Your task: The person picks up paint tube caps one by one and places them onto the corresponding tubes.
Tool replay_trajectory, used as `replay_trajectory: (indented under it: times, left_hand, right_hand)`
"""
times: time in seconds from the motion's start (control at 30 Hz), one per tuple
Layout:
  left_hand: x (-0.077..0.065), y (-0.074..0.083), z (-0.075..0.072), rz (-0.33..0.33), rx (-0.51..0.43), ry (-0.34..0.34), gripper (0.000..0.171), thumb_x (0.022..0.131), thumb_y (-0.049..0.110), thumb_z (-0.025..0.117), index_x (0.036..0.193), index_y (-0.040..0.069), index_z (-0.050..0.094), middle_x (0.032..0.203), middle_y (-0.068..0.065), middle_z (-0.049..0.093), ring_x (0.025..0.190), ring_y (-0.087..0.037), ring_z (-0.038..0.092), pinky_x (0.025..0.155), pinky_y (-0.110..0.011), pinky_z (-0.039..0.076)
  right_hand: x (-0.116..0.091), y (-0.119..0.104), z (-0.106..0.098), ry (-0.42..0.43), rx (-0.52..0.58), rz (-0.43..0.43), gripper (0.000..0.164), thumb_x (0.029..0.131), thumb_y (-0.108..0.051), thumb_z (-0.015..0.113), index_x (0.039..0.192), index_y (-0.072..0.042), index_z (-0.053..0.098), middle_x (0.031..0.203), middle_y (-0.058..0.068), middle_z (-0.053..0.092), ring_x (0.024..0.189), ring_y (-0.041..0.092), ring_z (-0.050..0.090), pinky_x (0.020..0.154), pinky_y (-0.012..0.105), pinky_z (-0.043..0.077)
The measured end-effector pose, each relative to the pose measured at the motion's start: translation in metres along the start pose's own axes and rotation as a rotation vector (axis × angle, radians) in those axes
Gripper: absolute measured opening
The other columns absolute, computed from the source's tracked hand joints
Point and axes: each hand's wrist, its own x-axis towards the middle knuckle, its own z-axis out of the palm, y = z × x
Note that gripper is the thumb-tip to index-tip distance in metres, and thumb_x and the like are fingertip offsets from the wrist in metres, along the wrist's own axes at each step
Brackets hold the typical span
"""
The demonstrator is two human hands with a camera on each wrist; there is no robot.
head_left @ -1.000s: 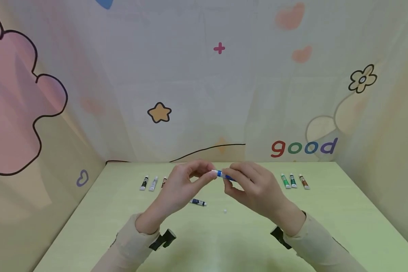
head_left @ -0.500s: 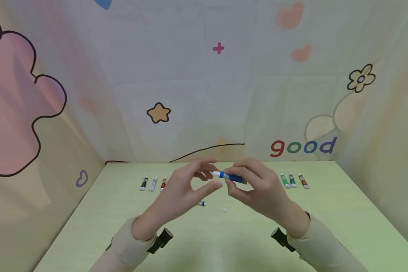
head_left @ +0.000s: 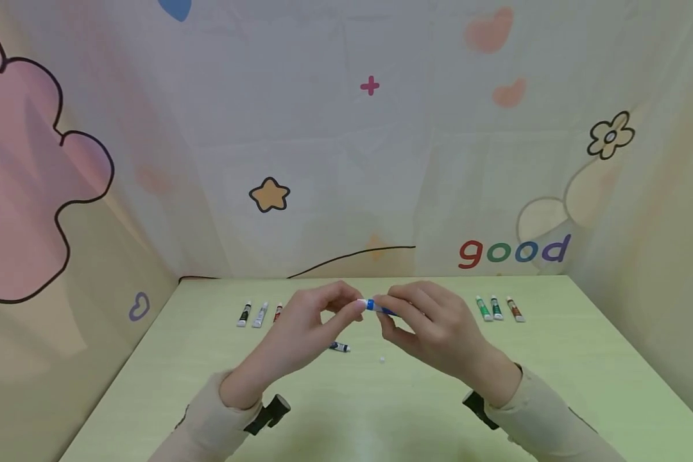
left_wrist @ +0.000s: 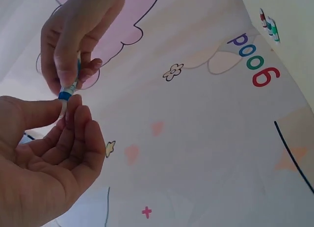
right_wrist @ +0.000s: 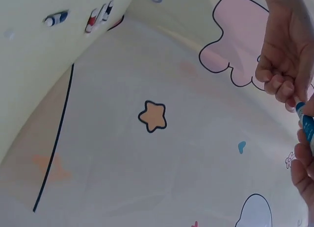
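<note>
Between the two hands, above the table, is a blue paint tube (head_left: 384, 310) with a white cap, its capped end toward the left. My right hand (head_left: 433, 321) grips the tube's body, covering most of it. With thumb and fingertips, my left hand (head_left: 314, 321) pinches the white cap (left_wrist: 63, 108), as the left wrist view shows. A dark blue paint tube (head_left: 340, 347) lies on the table behind the left hand, partly hidden by it. A small white cap (head_left: 382, 360) lies by itself on the table, just right of that tube.
Black (head_left: 244, 314), white (head_left: 260, 315) and red (head_left: 278, 312) tubes lie at the back left, the red one partly hidden. Light green (head_left: 484, 308), dark green (head_left: 497, 308) and brown (head_left: 515, 309) tubes lie at the back right. A printed cloth (head_left: 323, 147) hangs behind the table.
Half a second ago the left thumb was lifted away from the cap; now thumb and fingers pinch it again, as one second ago. The right hand keeps its grip on the tube.
</note>
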Motion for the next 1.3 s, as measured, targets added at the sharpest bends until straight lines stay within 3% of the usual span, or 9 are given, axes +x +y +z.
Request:
replay_trajectory:
  times: [0.13, 0.23, 0.33, 0.53, 0.8, 0.93, 1.13, 1.23, 1.3]
  left_hand:
    - [-0.003, 0.000, 0.009, 0.211, 0.176, 0.101, 0.008, 0.101, 0.014, 0.064, 0.106, 0.009, 0.068, 0.095, 0.005, 0.067, 0.087, -0.008, 0.062, 0.077, -0.029, 0.055]
    - [-0.003, 0.000, 0.013, 0.269, 0.230, 0.139, 0.009, 0.100, 0.012, 0.065, 0.107, 0.007, 0.067, 0.098, 0.001, 0.067, 0.090, -0.010, 0.062, 0.081, -0.030, 0.055]
    - [-0.003, -0.003, 0.012, 0.230, 0.189, 0.116, 0.013, 0.100, 0.014, 0.066, 0.111, 0.008, 0.068, 0.102, 0.001, 0.068, 0.092, -0.010, 0.062, 0.080, -0.028, 0.055]
    - [-0.002, -0.007, 0.001, 0.039, 0.068, -0.037, 0.030, 0.099, 0.033, 0.066, 0.124, 0.016, 0.066, 0.114, 0.010, 0.068, 0.098, -0.007, 0.063, 0.083, -0.031, 0.055]
    - [-0.002, -0.005, -0.005, -0.106, -0.014, -0.082, 0.020, 0.103, 0.038, 0.059, 0.104, 0.022, 0.072, 0.095, 0.013, 0.069, 0.088, -0.008, 0.066, 0.074, -0.033, 0.056]
    - [-0.003, -0.006, 0.001, -0.010, 0.014, -0.035, 0.015, 0.104, 0.029, 0.060, 0.101, 0.019, 0.071, 0.089, 0.011, 0.066, 0.084, -0.008, 0.062, 0.073, -0.030, 0.053]
    - [-0.005, -0.003, 0.010, 0.299, 0.232, 0.083, 0.005, 0.100, 0.013, 0.064, 0.103, 0.009, 0.065, 0.094, 0.004, 0.063, 0.085, -0.008, 0.056, 0.073, -0.023, 0.049]
    - [-0.005, -0.002, 0.011, 0.329, 0.257, 0.102, 0.004, 0.099, 0.011, 0.066, 0.102, 0.008, 0.065, 0.095, 0.002, 0.064, 0.087, -0.009, 0.055, 0.074, -0.023, 0.049]
    - [-0.005, -0.003, 0.010, 0.294, 0.231, 0.091, 0.006, 0.100, 0.013, 0.065, 0.103, 0.009, 0.066, 0.096, 0.003, 0.064, 0.090, -0.009, 0.058, 0.078, -0.024, 0.051]
  right_hand:
    - [-0.004, -0.004, -0.002, -0.048, 0.162, 0.197, 0.031, 0.101, -0.029, 0.061, 0.096, -0.002, 0.074, 0.089, 0.006, 0.067, 0.072, 0.017, 0.066, 0.063, 0.025, 0.057]
    - [-0.006, -0.005, -0.003, -0.076, 0.225, 0.290, 0.034, 0.101, -0.033, 0.060, 0.096, -0.003, 0.074, 0.092, 0.006, 0.067, 0.075, 0.017, 0.066, 0.064, 0.023, 0.056]
    - [-0.007, -0.006, -0.004, -0.094, 0.239, 0.308, 0.035, 0.101, -0.035, 0.060, 0.098, -0.003, 0.074, 0.093, 0.006, 0.066, 0.077, 0.017, 0.066, 0.065, 0.022, 0.056]
    - [-0.005, -0.008, -0.005, -0.075, 0.226, 0.250, 0.030, 0.101, -0.030, 0.061, 0.102, -0.003, 0.073, 0.095, 0.007, 0.065, 0.079, 0.019, 0.064, 0.066, 0.024, 0.057]
    - [-0.002, -0.007, -0.001, -0.034, 0.100, 0.102, 0.020, 0.100, -0.018, 0.060, 0.103, -0.004, 0.074, 0.090, 0.005, 0.064, 0.072, 0.018, 0.062, 0.057, 0.023, 0.052]
    - [-0.004, -0.008, -0.001, -0.042, 0.123, 0.135, 0.022, 0.100, -0.020, 0.061, 0.103, -0.003, 0.074, 0.091, 0.005, 0.066, 0.074, 0.018, 0.064, 0.061, 0.024, 0.055]
    - [-0.008, -0.010, -0.007, -0.076, 0.379, 0.378, 0.028, 0.102, -0.030, 0.063, 0.106, -0.005, 0.074, 0.099, 0.006, 0.068, 0.078, 0.013, 0.061, 0.068, 0.017, 0.050]
    - [-0.007, -0.010, -0.010, -0.092, 0.416, 0.417, 0.029, 0.101, -0.031, 0.063, 0.107, -0.006, 0.074, 0.100, 0.005, 0.068, 0.078, 0.012, 0.059, 0.068, 0.016, 0.049]
    - [-0.006, -0.010, -0.009, -0.079, 0.384, 0.363, 0.028, 0.101, -0.029, 0.063, 0.106, -0.005, 0.074, 0.098, 0.005, 0.067, 0.078, 0.013, 0.060, 0.067, 0.017, 0.050]
